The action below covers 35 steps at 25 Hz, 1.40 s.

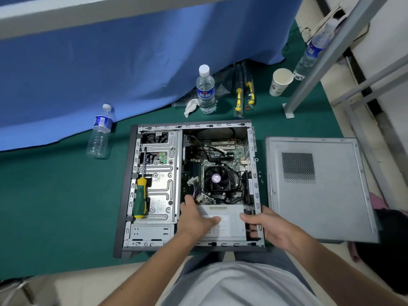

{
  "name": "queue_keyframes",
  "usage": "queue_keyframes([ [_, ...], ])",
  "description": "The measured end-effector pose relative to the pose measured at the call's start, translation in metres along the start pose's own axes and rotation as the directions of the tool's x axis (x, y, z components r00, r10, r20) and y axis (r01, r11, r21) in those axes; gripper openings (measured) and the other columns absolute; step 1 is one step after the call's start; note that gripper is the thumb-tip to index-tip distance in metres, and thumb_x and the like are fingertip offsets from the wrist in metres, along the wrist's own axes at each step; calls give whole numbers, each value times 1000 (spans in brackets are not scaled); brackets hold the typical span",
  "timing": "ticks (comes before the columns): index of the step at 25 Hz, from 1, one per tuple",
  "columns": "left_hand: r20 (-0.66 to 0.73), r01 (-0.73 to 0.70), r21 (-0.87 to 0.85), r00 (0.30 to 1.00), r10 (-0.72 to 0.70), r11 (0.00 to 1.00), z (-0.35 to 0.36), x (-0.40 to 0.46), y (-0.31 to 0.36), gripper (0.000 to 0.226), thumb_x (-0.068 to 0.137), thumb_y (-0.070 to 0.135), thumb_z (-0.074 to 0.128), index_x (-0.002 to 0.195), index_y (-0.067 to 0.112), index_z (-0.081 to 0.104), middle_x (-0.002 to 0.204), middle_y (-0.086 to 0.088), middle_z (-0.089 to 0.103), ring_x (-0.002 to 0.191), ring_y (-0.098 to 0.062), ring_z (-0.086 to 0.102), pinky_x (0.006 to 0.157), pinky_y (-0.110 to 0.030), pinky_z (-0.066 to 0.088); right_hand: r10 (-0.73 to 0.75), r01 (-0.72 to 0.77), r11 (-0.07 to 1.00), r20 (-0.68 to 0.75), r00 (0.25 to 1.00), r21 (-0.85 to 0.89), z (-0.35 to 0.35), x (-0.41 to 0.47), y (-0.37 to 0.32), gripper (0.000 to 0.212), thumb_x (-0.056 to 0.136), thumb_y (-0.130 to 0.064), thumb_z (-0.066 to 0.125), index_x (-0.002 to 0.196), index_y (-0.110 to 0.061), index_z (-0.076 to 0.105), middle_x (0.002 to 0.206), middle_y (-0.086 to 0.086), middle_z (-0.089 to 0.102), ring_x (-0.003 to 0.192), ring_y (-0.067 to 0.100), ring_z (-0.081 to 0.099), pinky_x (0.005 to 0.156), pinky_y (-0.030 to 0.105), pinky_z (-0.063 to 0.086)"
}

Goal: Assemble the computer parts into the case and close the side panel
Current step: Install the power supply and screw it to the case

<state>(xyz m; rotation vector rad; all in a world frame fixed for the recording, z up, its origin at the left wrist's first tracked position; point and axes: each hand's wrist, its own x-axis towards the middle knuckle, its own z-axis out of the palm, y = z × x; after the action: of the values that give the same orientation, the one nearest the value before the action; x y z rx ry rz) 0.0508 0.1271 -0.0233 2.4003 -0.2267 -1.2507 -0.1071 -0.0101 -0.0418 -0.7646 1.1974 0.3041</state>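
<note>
On green floor mat (66, 195), open case (127, 195) lies flat so power supply (227, 219) drops into near corner; left hand (196, 219) presses it relaxed, right hand (268, 227) grips case rear edge, side panel (320, 195) waiting just beside.

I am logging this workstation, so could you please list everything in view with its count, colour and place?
computer case: 1, grey, open on the green mat
power supply: 1, silver, case's near corner
side panel: 1, grey, right of the case
screwdriver: 1, green-yellow, on the drive cage
water bottles: 3, clear, behind and left of the case
paper cup: 1, white, far right
packaged screwdrivers: 2, yellow-black, beside the cup
left hand: on the power supply
right hand: at the power supply's right end
</note>
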Motion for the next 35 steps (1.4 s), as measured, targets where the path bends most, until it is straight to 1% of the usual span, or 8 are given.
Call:
queue_keyframes([
  [4,31,-39,27,999,38,999,-4,-2,0,76,75,34,84,127,15,32,129,-8,41,114,-25,49,94,-35,46,-72,45,973,-111,991,-226,9,-13,-9,83,81,-18,80,148,-12,33,141,8,53,128,30,51,110,48,40],
  [6,39,-49,29,998,48,998,-5,-4,-1,71,77,35,82,125,16,32,127,-6,43,106,-20,50,88,-30,46,-412,161,798,-331,849,-581,21,-24,-8,82,85,-22,75,150,-16,26,144,6,44,128,25,49,109,43,41],
  [8,46,-53,33,998,52,998,-7,-5,-2,65,78,34,81,120,18,34,123,-4,46,98,-17,51,83,-24,45,-668,285,568,-229,708,-772,41,-40,-7,63,90,-23,67,144,-19,34,128,0,50,109,17,58,97,36,49],
  [13,89,-74,56,994,69,996,-12,-7,-3,68,75,37,83,118,20,33,122,-3,46,106,-20,52,93,-33,48,-540,17,167,-77,838,-986,80,-40,-8,69,96,-38,54,151,-15,18,129,11,48,109,24,58,78,28,45],
  [16,93,-86,111,993,75,990,-13,-6,-3,69,75,38,83,119,20,33,123,-3,44,110,-21,53,95,-36,48,-422,-17,201,-102,901,-979,84,-33,-13,75,95,-49,54,150,-11,19,131,11,54,115,26,57,90,34,49],
  [20,99,-105,103,991,95,989,-14,-5,-3,64,77,34,82,118,18,34,121,-4,43,105,-21,54,91,-34,50,-229,14,415,-90,969,-910,73,-24,-16,83,91,-59,55,153,-21,14,148,14,39,126,29,51,103,39,44],
  [23,104,-129,44,987,124,991,-14,-7,-6,54,82,30,79,113,18,36,117,-4,42,101,-20,53,90,-38,51,-196,60,576,-67,978,-815,66,-24,-14,68,90,-55,59,144,-31,24,136,2,53,112,22,59,100,39,46],
  [35,40,-131,48,991,129,990,-17,-11,-3,49,85,25,76,109,20,33,115,-3,45,96,-22,58,85,-41,55,-265,90,584,-85,960,-807,70,-23,-9,55,91,-52,59,134,-32,30,125,4,55,102,23,60,88,35,48],
])
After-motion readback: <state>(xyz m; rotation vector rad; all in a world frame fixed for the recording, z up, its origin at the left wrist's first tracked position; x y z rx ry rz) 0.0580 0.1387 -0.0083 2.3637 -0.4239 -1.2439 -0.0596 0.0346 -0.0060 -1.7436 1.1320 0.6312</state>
